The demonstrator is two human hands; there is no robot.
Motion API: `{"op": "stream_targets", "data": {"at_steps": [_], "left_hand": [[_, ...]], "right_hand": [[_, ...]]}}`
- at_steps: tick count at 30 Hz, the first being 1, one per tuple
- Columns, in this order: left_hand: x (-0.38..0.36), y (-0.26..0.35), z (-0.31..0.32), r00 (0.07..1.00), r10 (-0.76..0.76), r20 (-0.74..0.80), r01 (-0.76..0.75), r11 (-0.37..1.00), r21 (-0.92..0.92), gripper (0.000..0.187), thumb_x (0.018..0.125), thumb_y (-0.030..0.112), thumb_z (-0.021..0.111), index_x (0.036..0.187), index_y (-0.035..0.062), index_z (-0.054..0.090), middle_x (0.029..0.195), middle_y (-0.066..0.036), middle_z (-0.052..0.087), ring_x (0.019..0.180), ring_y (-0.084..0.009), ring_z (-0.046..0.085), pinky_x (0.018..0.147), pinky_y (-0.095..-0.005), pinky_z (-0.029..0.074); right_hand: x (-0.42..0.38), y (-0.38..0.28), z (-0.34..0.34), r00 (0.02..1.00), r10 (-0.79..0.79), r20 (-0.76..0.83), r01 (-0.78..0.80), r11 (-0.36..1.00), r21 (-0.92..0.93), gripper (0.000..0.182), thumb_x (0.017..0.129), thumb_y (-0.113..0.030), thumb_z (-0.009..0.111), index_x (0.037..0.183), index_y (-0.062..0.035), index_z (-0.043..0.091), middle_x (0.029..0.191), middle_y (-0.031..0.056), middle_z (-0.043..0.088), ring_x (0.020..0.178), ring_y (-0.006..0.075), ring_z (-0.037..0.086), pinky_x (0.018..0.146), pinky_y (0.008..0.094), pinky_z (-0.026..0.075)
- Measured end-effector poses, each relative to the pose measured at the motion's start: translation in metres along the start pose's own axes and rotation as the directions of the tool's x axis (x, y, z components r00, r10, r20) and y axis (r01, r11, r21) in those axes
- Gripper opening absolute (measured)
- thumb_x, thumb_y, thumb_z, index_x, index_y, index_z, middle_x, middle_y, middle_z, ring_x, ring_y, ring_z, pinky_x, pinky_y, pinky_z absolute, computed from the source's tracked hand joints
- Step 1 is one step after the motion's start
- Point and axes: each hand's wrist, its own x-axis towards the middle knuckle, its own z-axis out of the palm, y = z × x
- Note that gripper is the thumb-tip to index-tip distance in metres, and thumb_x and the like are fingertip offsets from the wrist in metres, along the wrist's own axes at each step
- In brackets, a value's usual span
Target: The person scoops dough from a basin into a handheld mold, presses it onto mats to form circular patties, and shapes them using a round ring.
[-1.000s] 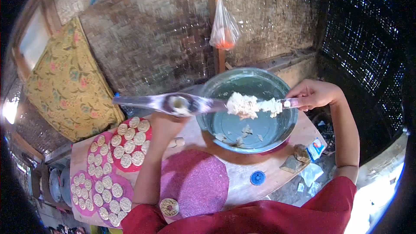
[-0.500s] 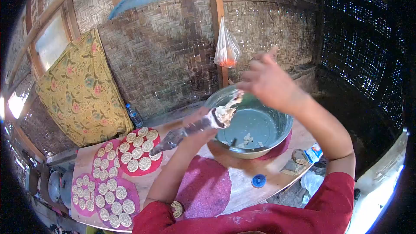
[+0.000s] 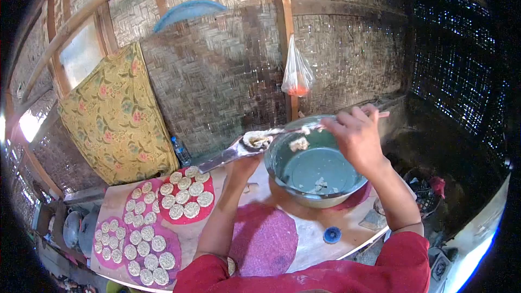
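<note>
My left hand (image 3: pixel 244 167) is closed around a long, shiny, cone-like piping bag (image 3: pixel 220 155), tilted with its narrow end toward the left. Pale, sticky dough (image 3: pixel 257 140) fills the bag's wide mouth. My right hand (image 3: pixel 355 133), over the right side of a large metal basin (image 3: pixel 277 176), grips a thin stick-like utensil (image 3: pixel 383 114). The utensil reaches left to the bag's mouth; its far end is smeared with dough and hard to make out. A lump of dough (image 3: pixel 299 144) shows over the basin. Small scraps of dough (image 3: pixel 320 184) lie on the basin's bottom.
Round pale patties (image 3: pixel 183 183) cover red and pink mats on the table's left. A bare pink mat (image 3: pixel 264 244) lies in front of me, a blue round lid (image 3: pixel 332 234) to its right. A bottle (image 3: pixel 180 151) and yellow floral cloth (image 3: pixel 116 119) are by the woven wall.
My right hand has come down and to the right from its raised position, and the utensil now spans to the bag's mouth. The bag lies flatter. A dough lump now shows over the basin.
</note>
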Motion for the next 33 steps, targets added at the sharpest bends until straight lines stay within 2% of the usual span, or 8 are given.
{"op": "stream_targets", "data": {"at_steps": [1, 3, 10, 12, 13, 14, 25, 33], "left_hand": [[0.002, -0.002, -0.002, 0.999, 0.004, -0.038, -0.012, 0.977, -0.215, 0.032, 0.083, 0.03, 0.057, 0.1, 0.0037, 0.06, 0.102, -0.01, 0.064, 0.099, -0.0201, 0.058, 0.086, -0.0343, 0.046], [0.0, 0.005, 0.002, 0.99, 0.137, 0.046, -0.12, 0.602, 0.79, 0.034, 0.082, 0.036, 0.058, 0.102, 0.0079, 0.061, 0.101, -0.008, 0.064, 0.094, -0.0205, 0.06, 0.083, -0.0314, 0.046], [0.004, 0.025, 0.043, 0.964, 0.058, 0.259, -0.26, 0.418, 0.87, 0.033, 0.087, 0.03, 0.05, 0.103, 0.0029, 0.058, 0.101, -0.012, 0.062, 0.098, -0.0238, 0.057, 0.087, -0.037, 0.046], [0.006, 0.004, 0.033, 0.977, -0.077, 0.196, 0.011, 0.948, 0.318, 0.03, 0.086, 0.026, 0.051, 0.103, 0.002, 0.058, 0.102, -0.013, 0.062, 0.099, -0.0257, 0.058, 0.088, -0.0388, 0.046], [0.006, -0.002, 0.029, 0.968, -0.186, 0.17, 0.217, 0.958, -0.186, 0.029, 0.086, 0.025, 0.051, 0.103, 0.0016, 0.058, 0.103, -0.013, 0.062, 0.099, -0.0264, 0.058, 0.088, -0.0393, 0.046], [0.006, 0.004, 0.028, 0.908, -0.315, 0.275, 0.402, 0.471, -0.785, 0.029, 0.087, 0.024, 0.05, 0.103, 0.0013, 0.058, 0.103, -0.014, 0.062, 0.1, -0.0266, 0.058, 0.089, -0.039, 0.046], [0.013, -0.009, 0.015, 0.937, -0.25, 0.242, 0.348, 0.698, -0.625, 0.036, 0.085, 0.027, 0.049, 0.104, -0.0024, 0.056, 0.111, -0.019, 0.059, 0.105, -0.0309, 0.055, 0.098, -0.0446, 0.039], [-0.006, 0.015, 0.031, 0.885, -0.429, 0.182, 0.381, 0.441, -0.813, 0.023, 0.077, 0.027, 0.061, 0.088, 0.0067, 0.061, 0.089, -0.013, 0.064, 0.091, -0.0257, 0.061, 0.085, -0.0376, 0.046]], "right_hand": [[0.001, 0.003, 0.005, 0.999, 0.02, -0.038, -0.022, 0.998, -0.051, 0.031, 0.067, -0.008, 0.059, 0.096, -0.017, 0.065, 0.072, 0.0, 0.052, 0.077, 0.0182, 0.05, 0.078, 0.0373, 0.033], [0.001, 0.003, 0.021, 1.0, -0.008, -0.025, 0.007, 1.0, -0.03, 0.03, 0.067, -0.008, 0.059, 0.095, -0.0168, 0.065, 0.072, 0.0001, 0.051, 0.077, 0.0185, 0.05, 0.078, 0.0375, 0.033], [0.015, -0.007, 0.032, 0.965, -0.236, 0.114, 0.237, 0.972, 0.009, 0.024, 0.075, -0.015, 0.052, 0.097, -0.0157, 0.064, 0.079, -0.0016, 0.053, 0.084, 0.0153, 0.051, 0.084, 0.0353, 0.035], [0.007, -0.011, 0.035, 0.948, -0.281, 0.147, 0.276, 0.96, 0.054, 0.024, 0.075, -0.015, 0.052, 0.097, -0.016, 0.064, 0.079, -0.0017, 0.053, 0.085, 0.0151, 0.051, 0.085, 0.0353, 0.035], [0.001, -0.011, 0.032, 0.952, -0.292, 0.095, 0.294, 0.956, -0.002, 0.025, 0.075, -0.016, 0.052, 0.097, -0.0161, 0.063, 0.079, -0.0021, 0.053, 0.085, 0.015, 0.051, 0.084, 0.0346, 0.035], [-0.002, -0.008, 0.028, 0.951, -0.308, 0.039, 0.31, 0.949, -0.06, 0.026, 0.075, -0.016, 0.052, 0.098, -0.0163, 0.063, 0.078, -0.0024, 0.052, 0.084, 0.0149, 0.051, 0.084, 0.0339, 0.035], [0.014, -0.003, 0.0, 0.967, -0.245, 0.066, 0.25, 0.964, -0.094, 0.02, 0.077, -0.018, 0.051, 0.094, -0.016, 0.061, 0.079, -0.0021, 0.051, 0.087, 0.0143, 0.05, 0.088, 0.0371, 0.034], [-0.013, -0.023, 0.021, 0.951, -0.299, 0.078, 0.302, 0.952, -0.04, 0.021, 0.075, -0.018, 0.051, 0.094, -0.0121, 0.06, 0.082, -0.0012, 0.052, 0.087, 0.0137, 0.05, 0.083, 0.0318, 0.036]]}}
